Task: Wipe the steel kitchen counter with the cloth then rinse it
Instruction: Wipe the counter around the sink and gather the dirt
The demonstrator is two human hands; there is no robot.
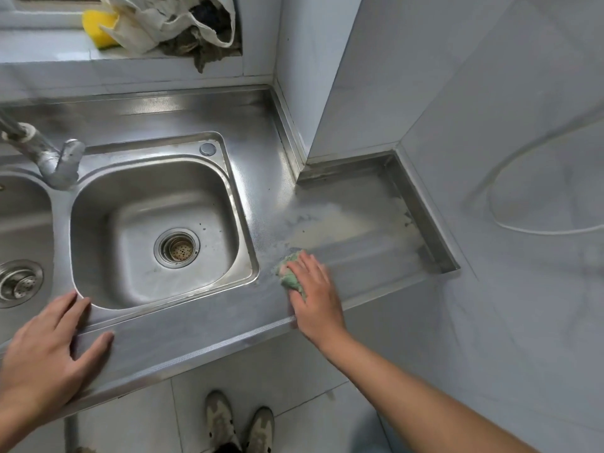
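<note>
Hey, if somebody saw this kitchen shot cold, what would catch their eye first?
First, the right hand pressing a green cloth on the steel counter right of the sink basin, beside a pale smeared patch. Then the left hand lying flat on the counter's front edge, and a bright yellow sponge on the back ledge.

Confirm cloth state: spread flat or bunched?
Bunched. The green cloth sits wadded under the right hand, pressed on the steel counter.

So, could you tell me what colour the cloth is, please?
The cloth is green with pink, head view.
</note>
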